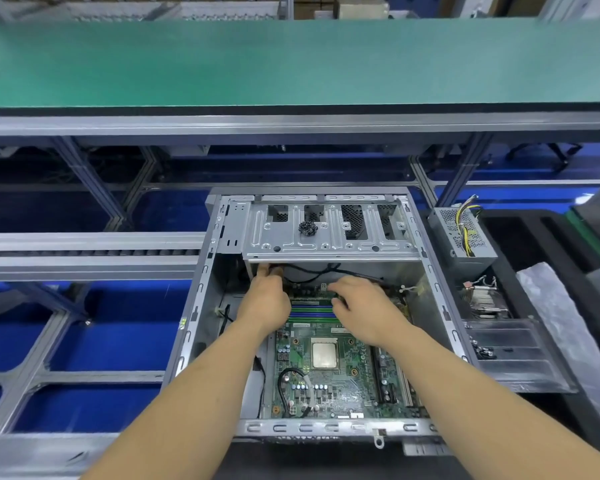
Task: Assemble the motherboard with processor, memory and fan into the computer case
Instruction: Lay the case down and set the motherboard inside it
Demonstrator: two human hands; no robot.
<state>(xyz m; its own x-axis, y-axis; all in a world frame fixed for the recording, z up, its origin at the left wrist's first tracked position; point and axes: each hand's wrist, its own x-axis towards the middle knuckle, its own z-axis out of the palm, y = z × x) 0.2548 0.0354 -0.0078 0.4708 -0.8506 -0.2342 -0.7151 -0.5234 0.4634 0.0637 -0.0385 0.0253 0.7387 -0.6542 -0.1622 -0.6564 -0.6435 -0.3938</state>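
Head view, both hands [312, 306] on motherboard [329, 379], labels unreadable

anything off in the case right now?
Nothing damaged or askew. Motherboard lies flat in the computer case. The processor is bare, no fan on it yet. A loose black cable runs under the drive cage, by both hands.

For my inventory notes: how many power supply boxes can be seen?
1. The power supply box stands outside the computer case, to its right at the far end. Others may be hidden.
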